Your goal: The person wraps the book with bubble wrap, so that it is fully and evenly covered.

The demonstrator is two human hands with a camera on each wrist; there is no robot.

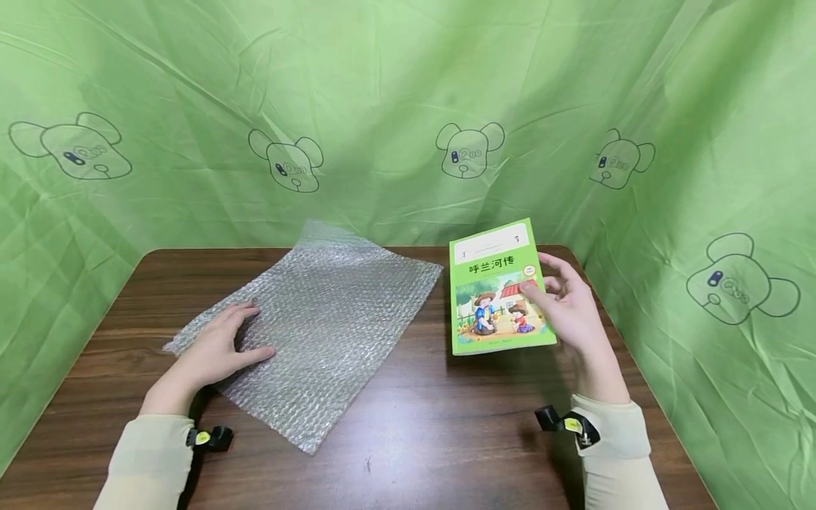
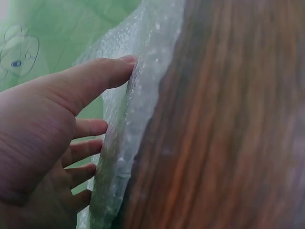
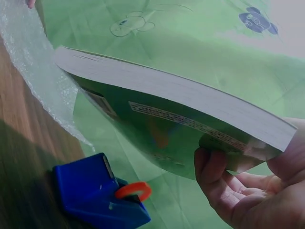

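Left hand (image 1: 219, 347) lies flat, fingers straight, on bubble wrap sheet (image 1: 319, 319) on wooden table (image 1: 414, 418); right hand (image 1: 570, 308) grips green paperback (image 1: 499, 287) (lifted, tilted) beside it. Prob. wrapping prep; next: book onto wrap, centred.

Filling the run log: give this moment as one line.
left hand: rests flat on bubble wrap | right hand: holds green book above table | blue tape dispenser: under the book
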